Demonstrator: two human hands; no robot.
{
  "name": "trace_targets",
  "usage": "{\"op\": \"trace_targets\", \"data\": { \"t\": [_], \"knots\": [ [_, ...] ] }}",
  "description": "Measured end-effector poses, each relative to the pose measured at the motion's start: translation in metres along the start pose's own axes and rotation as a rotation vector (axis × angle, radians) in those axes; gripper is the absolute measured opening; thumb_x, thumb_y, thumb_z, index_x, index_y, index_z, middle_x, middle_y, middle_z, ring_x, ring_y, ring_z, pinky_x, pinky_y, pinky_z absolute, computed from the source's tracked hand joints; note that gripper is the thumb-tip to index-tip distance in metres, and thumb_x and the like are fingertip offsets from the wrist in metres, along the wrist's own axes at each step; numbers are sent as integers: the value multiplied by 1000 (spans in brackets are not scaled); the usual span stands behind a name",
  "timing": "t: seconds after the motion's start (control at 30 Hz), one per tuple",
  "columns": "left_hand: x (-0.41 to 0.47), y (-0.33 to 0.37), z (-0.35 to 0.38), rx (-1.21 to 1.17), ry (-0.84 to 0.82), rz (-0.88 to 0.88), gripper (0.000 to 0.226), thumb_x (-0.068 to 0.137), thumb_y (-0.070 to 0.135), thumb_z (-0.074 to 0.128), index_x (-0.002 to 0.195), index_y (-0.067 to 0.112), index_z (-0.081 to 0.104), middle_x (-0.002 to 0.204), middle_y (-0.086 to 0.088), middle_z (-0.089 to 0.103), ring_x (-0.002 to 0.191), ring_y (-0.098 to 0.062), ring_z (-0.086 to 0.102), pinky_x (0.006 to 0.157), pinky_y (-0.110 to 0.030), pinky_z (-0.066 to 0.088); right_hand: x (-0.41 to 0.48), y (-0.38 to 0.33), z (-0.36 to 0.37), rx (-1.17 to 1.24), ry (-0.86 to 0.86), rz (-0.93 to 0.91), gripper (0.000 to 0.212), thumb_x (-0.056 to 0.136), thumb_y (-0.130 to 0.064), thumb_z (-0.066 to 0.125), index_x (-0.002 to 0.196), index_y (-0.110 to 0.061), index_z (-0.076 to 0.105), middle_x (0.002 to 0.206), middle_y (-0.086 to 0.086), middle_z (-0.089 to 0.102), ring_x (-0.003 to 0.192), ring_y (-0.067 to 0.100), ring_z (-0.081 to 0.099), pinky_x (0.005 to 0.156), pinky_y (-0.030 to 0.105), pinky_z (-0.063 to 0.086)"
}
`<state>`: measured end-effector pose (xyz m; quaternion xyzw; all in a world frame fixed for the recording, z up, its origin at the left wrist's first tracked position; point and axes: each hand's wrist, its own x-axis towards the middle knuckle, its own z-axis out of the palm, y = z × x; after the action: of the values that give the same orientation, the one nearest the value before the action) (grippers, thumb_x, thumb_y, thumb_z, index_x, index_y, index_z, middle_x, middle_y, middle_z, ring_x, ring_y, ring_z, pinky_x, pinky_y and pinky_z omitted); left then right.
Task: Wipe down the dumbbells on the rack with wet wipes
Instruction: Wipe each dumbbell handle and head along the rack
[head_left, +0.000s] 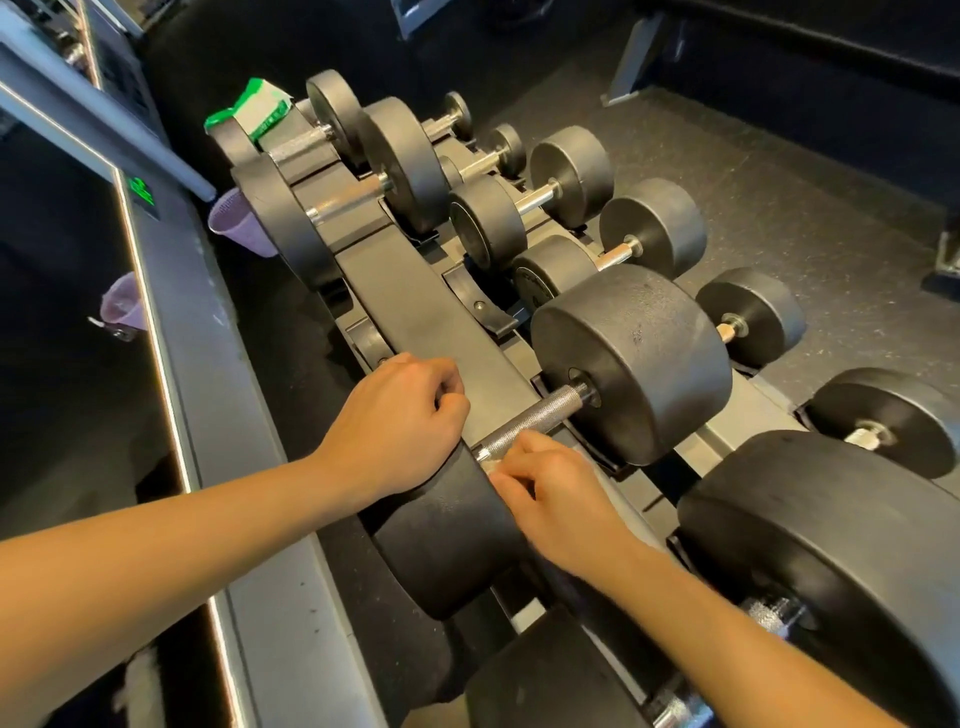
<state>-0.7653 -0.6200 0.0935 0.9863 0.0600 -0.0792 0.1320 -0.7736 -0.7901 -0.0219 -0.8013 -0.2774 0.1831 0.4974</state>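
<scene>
**Wiping a dumbbell handle on the rack**

Through the head camera I looked down along a black rack (441, 312) lined with dark, round-headed dumbbells. In the middle of the view a large dumbbell (631, 364) lay in its cradle on the upper row, with most of its knurled steel handle (540, 415) bare between the two heads. The right grip (561, 499) was curled around a pale wet wipe (494, 464), pinching it against the near end of that handle, just beside the near head (447, 530). Only a small crumpled edge of the wipe showed past the fingers. The left grip (400, 421) rested where the near head met the rack's rail, fingers curled in, with nothing visible inside them. At the far end of the rack, well apart from both hands, a green and white pack of wipes (254, 111) sat on top. Smaller dumbbells (566, 171) filled the lower row to the right, above a speckled dark floor (805, 208).
</scene>
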Motion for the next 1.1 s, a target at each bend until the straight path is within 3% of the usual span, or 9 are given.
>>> {"op": "trace_targets", "data": {
  "t": [0.1,0.2,0.3,0.43,0.6,0.7,0.8,1.0,1.1],
  "knots": [
    [0,1,-1,-6,14,-19,15,98,25,48,99,25,64,83,9,63,89,-7,54,80,-34,51,14,1,-24,-350,-78,-348,23,102,-27,51,88,-18,67,93,-7,50,88,10,44,79,24,35],
    [-1,1,-1,-30,22,-28,18,98,25,49,112,26,59,82,8,65,90,-9,56,84,-36,51,26,-3,-28,-529,-83,-441,25,104,-29,43,92,-18,62,94,-3,50,87,16,41,77,32,32],
    [-1,1,-1,-60,15,-26,26,98,26,50,124,28,53,83,10,63,87,-6,57,83,-33,51,47,-22,-26,-601,-112,-311,27,107,-33,38,101,-18,60,95,-3,46,91,19,42,80,36,30],
    [-1,-2,-1,-102,14,-24,44,97,24,54,140,28,44,86,12,64,84,-4,58,75,-19,46,111,-32,-15,-558,-740,85,16,102,-18,50,109,-8,61,101,7,63,97,26,58,92,44,47],
    [-1,-2,-1,-138,33,-15,50,97,26,53,146,29,40,82,10,64,78,-3,60,70,-15,43,143,-49,-24,-625,-1123,176,18,105,-6,46,94,0,58,83,13,54,69,19,50,62,23,46],
    [-1,-1,-2,-148,32,-6,51,97,25,54,146,28,41,82,9,64,77,-2,60,68,-14,42,139,-42,-16,-553,-1001,151,11,102,-5,49,104,0,59,90,15,56,85,29,59,87,38,53],
    [0,-1,-1,-156,33,-7,51,97,24,55,146,27,41,81,10,65,77,-3,61,68,-14,41,113,-29,-16,-429,-645,76,10,99,-13,53,103,-6,59,90,10,62,86,32,61,82,47,54],
    [0,-1,-1,-137,46,8,50,96,24,55,144,27,44,82,9,66,75,-6,62,73,-27,53,39,-18,-36,-311,-317,-240,19,105,-26,48,101,-18,65,90,-6,60,88,13,51,89,31,37],
    [-1,1,-1,-146,63,6,49,96,22,55,144,27,44,83,9,65,77,-6,61,76,-28,52,49,-14,-39,-206,-326,-153,18,100,-26,58,105,-21,75,91,-12,66,87,9,58,88,32,47]
  ]
}}
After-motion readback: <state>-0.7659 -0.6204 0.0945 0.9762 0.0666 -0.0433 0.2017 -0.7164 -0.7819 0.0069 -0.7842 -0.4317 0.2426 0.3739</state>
